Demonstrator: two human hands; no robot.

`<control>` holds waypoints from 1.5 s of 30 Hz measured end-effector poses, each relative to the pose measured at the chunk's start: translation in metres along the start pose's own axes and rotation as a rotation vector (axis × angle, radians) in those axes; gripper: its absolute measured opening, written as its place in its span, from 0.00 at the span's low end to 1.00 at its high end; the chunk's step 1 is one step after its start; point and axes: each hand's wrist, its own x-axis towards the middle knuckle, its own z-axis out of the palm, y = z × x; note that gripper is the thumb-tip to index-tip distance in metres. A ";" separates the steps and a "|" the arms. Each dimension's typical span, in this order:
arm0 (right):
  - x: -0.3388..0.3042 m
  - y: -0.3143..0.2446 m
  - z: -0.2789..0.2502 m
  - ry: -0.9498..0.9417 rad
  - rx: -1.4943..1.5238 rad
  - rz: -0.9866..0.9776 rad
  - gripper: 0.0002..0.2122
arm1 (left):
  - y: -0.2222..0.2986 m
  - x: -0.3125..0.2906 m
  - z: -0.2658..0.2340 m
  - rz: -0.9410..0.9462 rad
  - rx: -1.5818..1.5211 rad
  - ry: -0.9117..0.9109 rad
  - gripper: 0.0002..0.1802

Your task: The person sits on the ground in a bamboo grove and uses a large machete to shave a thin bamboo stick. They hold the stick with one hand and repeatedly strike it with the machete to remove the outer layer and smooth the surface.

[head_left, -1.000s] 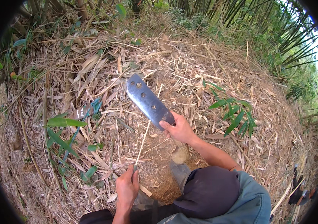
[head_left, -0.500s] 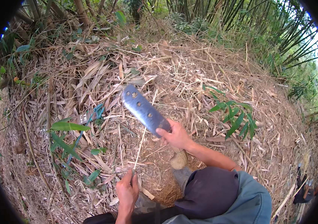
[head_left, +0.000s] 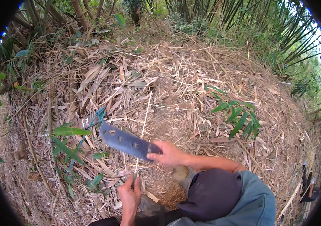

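In my left hand [head_left: 130, 194], low and left of centre, the lower end of a thin, pale bamboo strip [head_left: 144, 119] is pinched between thumb and fingers. The strip points up and away over the litter. My right hand [head_left: 170, 153] is closed around the near end of a broad, dark metal knife [head_left: 124, 143] with a row of holes along its blade. The blade points left and lies across the strip, hiding part of it. Whether its edge touches the strip I cannot tell. Fine shavings [head_left: 168, 196] lie between my legs, beside a shoe [head_left: 180, 173].
Dry bamboo leaves [head_left: 96, 83] cover the ground. On the left lies a brown sheath-like piece [head_left: 83, 122] tied with blue cord [head_left: 100, 114]. Green sprigs [head_left: 239, 116] stand on the right, and tools [head_left: 310, 188] lie at far right. Bamboo stems [head_left: 79, 15] rise behind.
My right hand has brought the knife down and toward me, its blade turning to point more to the left. My left hand has barely moved; the strip is slightly more upright.
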 end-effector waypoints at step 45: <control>0.034 0.207 -0.114 -0.128 -0.447 0.318 0.15 | -0.020 0.027 -0.031 -0.179 -0.754 0.243 0.15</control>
